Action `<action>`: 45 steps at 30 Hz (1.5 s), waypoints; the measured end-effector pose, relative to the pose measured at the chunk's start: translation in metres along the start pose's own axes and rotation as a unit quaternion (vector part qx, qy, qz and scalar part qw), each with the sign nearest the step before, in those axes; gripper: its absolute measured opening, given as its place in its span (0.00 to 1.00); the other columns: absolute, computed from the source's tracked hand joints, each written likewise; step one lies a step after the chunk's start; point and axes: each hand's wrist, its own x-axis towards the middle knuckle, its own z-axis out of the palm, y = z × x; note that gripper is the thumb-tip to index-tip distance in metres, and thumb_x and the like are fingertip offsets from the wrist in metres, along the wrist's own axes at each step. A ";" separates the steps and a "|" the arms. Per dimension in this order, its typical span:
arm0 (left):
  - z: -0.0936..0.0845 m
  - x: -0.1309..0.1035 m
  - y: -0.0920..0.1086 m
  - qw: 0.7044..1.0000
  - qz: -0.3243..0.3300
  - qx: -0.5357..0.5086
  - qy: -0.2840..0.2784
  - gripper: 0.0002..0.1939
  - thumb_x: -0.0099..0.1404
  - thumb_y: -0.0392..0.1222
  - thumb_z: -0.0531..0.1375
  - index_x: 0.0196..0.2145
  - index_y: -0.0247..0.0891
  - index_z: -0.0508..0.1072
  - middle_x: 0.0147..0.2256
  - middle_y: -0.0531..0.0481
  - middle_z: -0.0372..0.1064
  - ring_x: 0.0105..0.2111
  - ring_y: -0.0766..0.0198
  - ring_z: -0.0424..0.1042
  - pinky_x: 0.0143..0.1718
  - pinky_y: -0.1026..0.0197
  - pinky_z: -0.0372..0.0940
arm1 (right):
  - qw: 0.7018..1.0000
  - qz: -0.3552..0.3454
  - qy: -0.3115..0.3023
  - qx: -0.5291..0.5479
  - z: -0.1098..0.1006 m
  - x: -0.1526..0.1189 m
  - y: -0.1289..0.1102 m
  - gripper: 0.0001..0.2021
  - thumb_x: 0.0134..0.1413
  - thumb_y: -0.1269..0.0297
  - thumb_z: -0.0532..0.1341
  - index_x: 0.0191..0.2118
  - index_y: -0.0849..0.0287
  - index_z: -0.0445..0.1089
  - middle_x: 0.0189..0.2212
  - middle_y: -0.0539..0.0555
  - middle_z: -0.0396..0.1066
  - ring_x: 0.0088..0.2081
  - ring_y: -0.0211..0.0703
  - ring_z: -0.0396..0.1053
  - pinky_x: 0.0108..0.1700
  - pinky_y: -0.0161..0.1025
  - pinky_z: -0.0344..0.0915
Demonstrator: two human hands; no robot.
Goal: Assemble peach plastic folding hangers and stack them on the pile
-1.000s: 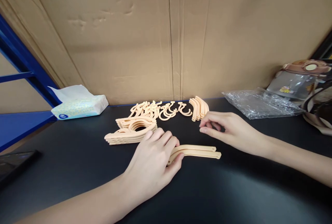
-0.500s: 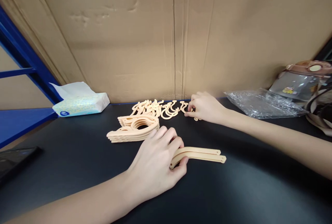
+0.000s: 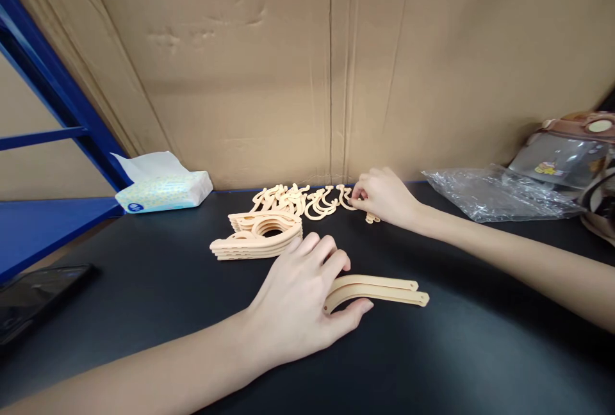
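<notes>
My left hand (image 3: 307, 303) lies on the black tabletop, its thumb spread away from the fingers. Between thumb and fingers are two curved beige plastic hanger arms (image 3: 379, 287), side by side, their near ends partly under the hand. My right hand (image 3: 387, 200) is at the back of the table, finger and thumb pinched on a beige hanger hook (image 3: 346, 197). Small beige pieces (image 3: 372, 217) lie just below that hand. A loose row of more hooks (image 3: 288, 200) runs leftward, and a neat stack of beige hanger parts (image 3: 254, 248) sits by my left fingers.
A tissue pack (image 3: 166, 192) stands at the back left, near a blue metal frame (image 3: 62, 95). A dark phone (image 3: 41, 296) lies at the left. At right are a crumpled clear plastic bag (image 3: 490, 194) and a clear bottle (image 3: 552, 159). Cardboard (image 3: 250, 82) walls the back.
My left thumb has moved away from the hanger arms, opening the grip. My right hand stays at the hooks. The whole view has shifted slightly, with things appearing farther right.
</notes>
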 end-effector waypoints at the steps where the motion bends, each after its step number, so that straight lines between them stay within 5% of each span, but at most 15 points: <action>1: 0.000 0.000 0.000 1.000 0.003 -0.003 0.002 0.15 0.61 0.52 0.59 0.35 0.36 0.70 0.32 0.50 0.63 0.32 0.59 0.59 0.35 0.54 0.56 | 1.000 0.001 0.010 0.007 -0.004 -0.001 -0.001 0.08 0.53 0.68 0.60 0.26 0.60 0.75 0.27 0.54 0.72 0.33 0.44 0.63 0.37 0.39 0.51; 8: 0.001 -0.001 -0.002 1.000 0.018 -0.002 0.008 0.13 0.67 0.49 0.54 0.35 0.37 0.69 0.32 0.50 0.63 0.33 0.59 0.59 0.35 0.54 0.55 | 0.992 -0.055 0.067 0.092 -0.034 -0.041 -0.011 0.07 0.54 0.64 0.64 0.27 0.57 0.74 0.25 0.49 0.70 0.31 0.40 0.62 0.38 0.38 0.52; 15: 0.001 0.000 -0.002 1.000 0.022 -0.007 -0.006 0.09 0.68 0.45 0.53 0.35 0.37 0.68 0.33 0.50 0.63 0.33 0.60 0.59 0.34 0.56 0.55 | 0.985 -0.074 0.016 0.155 -0.029 -0.089 -0.015 0.05 0.54 0.66 0.65 0.28 0.57 0.72 0.23 0.46 0.67 0.32 0.38 0.64 0.39 0.38 0.52; 24: 0.000 0.001 0.000 0.999 0.018 0.011 -0.038 0.07 0.67 0.40 0.52 0.32 0.37 0.66 0.32 0.50 0.64 0.33 0.60 0.60 0.33 0.57 0.55 | 0.981 -0.076 -0.022 0.176 -0.023 -0.096 -0.013 0.16 0.54 0.61 0.64 0.20 0.59 0.62 0.22 0.46 0.67 0.30 0.37 0.63 0.38 0.39 0.52; 29: -0.002 0.000 0.000 0.999 0.020 -0.005 -0.036 0.07 0.68 0.42 0.52 0.35 0.37 0.65 0.32 0.51 0.64 0.33 0.60 0.62 0.33 0.58 0.57 | 0.977 -0.075 -0.036 0.194 -0.024 -0.099 -0.015 0.14 0.55 0.58 0.63 0.23 0.58 0.64 0.23 0.46 0.68 0.30 0.37 0.63 0.38 0.39 0.52; 37: -0.006 -0.002 0.002 0.998 0.050 -0.033 -0.003 0.12 0.70 0.47 0.49 0.46 0.37 0.61 0.34 0.51 0.65 0.32 0.62 0.65 0.33 0.60 0.60 | 0.949 0.019 0.024 0.313 -0.017 -0.098 -0.007 0.23 0.64 0.55 0.52 0.19 0.59 0.63 0.19 0.48 0.61 0.26 0.37 0.60 0.35 0.37 0.55; 42: -0.043 0.034 -0.032 0.993 -0.109 0.026 0.028 0.15 0.67 0.53 0.49 0.42 0.40 0.66 0.37 0.50 0.68 0.35 0.60 0.68 0.37 0.59 0.61 | 0.935 0.038 0.049 0.350 -0.014 -0.099 -0.005 0.22 0.63 0.57 0.54 0.19 0.59 0.66 0.18 0.49 0.61 0.26 0.37 0.60 0.33 0.36 0.56; 45: -0.072 0.063 -0.082 0.962 -0.252 0.089 -0.052 0.17 0.62 0.55 0.52 0.39 0.41 0.69 0.37 0.49 0.71 0.37 0.53 0.69 0.38 0.56 0.61 | 0.939 0.025 0.048 0.339 -0.015 -0.098 -0.006 0.22 0.63 0.58 0.53 0.19 0.59 0.67 0.17 0.48 0.60 0.25 0.37 0.59 0.34 0.36 0.57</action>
